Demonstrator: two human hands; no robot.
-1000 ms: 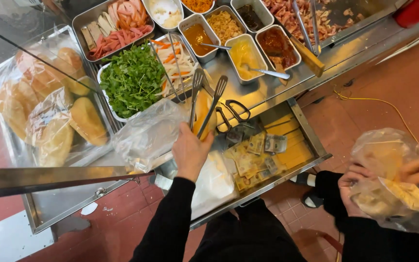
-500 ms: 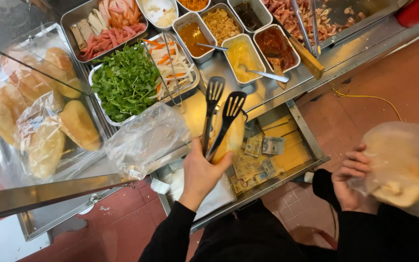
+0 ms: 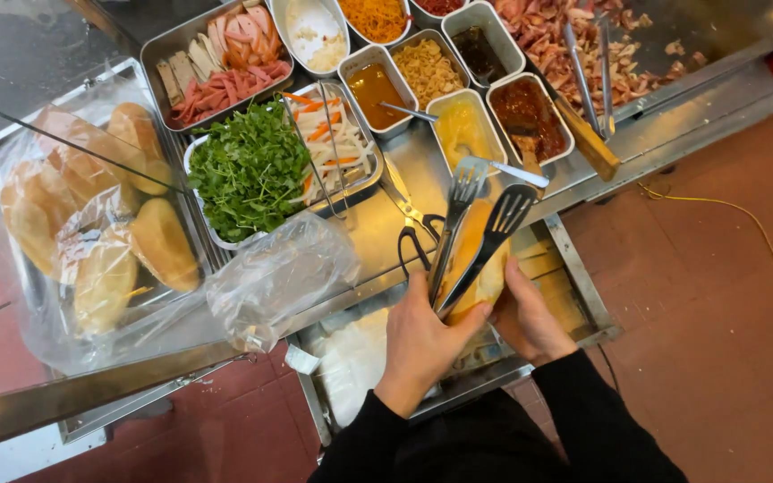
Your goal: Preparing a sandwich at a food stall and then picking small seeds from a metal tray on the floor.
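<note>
My left hand (image 3: pixel 420 338) grips a pair of metal tongs (image 3: pixel 480 222) with slotted heads, pointing up and away over the counter. It also cups a split golden bread roll (image 3: pixel 476 266) from the left. My right hand (image 3: pixel 527 315) supports the same roll from the right and beneath. The roll hangs above an open steel drawer (image 3: pixel 583 300) at the counter's front. Black-handled scissors (image 3: pixel 411 222) lie on the steel just left of the tongs.
Steel pans hold sliced cold cuts (image 3: pixel 221 67), green herbs (image 3: pixel 248 170), pickled carrot strips (image 3: pixel 333 139), sauces (image 3: pixel 462 125) and chopped meat (image 3: pixel 565 40). Bread rolls in clear plastic (image 3: pixel 100 233) lie at left behind a glass pane. A second pair of tongs (image 3: pixel 588 63) rests on the meat.
My right hand dropped a clear plastic bag at the right and came in under the roll. My left hand with the tongs shifted right, nearer the sauce pans.
</note>
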